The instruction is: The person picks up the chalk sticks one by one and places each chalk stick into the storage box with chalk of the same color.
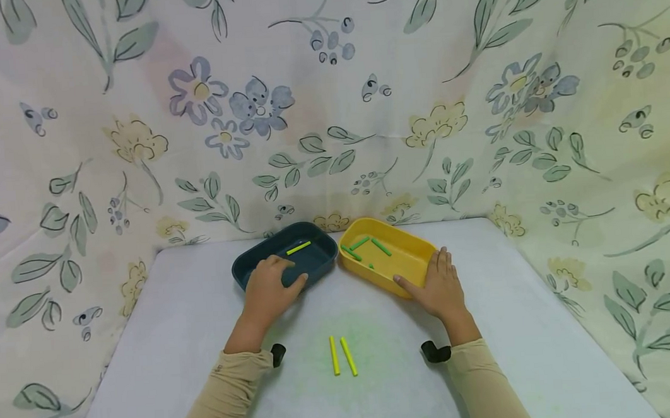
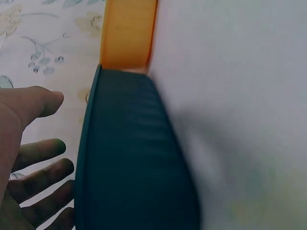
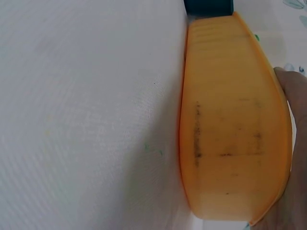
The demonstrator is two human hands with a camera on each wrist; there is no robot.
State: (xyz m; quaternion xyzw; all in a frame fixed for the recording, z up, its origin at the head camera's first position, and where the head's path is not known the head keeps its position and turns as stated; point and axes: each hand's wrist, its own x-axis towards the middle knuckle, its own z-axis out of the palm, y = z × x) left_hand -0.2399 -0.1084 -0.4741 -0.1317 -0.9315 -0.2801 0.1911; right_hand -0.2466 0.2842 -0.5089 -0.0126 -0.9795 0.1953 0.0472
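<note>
My left hand [image 1: 269,288] is over the near left side of a dark blue tray [image 1: 241,269], thumb and fingers spread apart with nothing between them in the left wrist view. One yellow chalk stick [image 1: 298,248] lies inside that tray. My right hand [image 1: 443,286] rests on the right end of a yellow tray [image 1: 408,255], its fingers fairly straight and its thumb at the near rim. Several green chalk pieces [image 1: 381,247] lie in the yellow tray. Two yellow chalk sticks, a left one [image 1: 334,355] and a right one [image 1: 349,356], lie on the table between my forearms.
The two trays meet end to end near the back of the white-covered table [image 1: 193,317]. Behind and at the sides hangs a flower-patterned cloth [image 1: 330,108]. A faint green smudge [image 1: 370,333] marks the tabletop around the loose sticks.
</note>
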